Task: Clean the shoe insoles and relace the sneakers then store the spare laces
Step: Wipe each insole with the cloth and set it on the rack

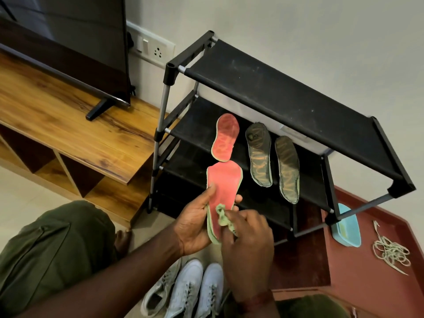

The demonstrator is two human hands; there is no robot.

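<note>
My left hand (195, 223) grips a red insole (223, 182) with a green edge, held upright in front of the shoe rack. My right hand (247, 239) pinches a small green cloth (222, 217) against the insole's lower part. A second red insole (226, 137) leans on a middle shelf of the rack. Two dark insoles (259, 154) (288, 168) lean beside it to the right. Three light sneakers (185, 292) lie on the floor below my hands. A loose bundle of pale laces (391, 251) lies on the red floor at the right.
The black shoe rack (286, 92) with metal posts stands against the wall. A light blue tub (346, 226) sits by its right leg. A wooden TV stand (68, 125) with a television (75, 42) is at the left. My knees are at the bottom corners.
</note>
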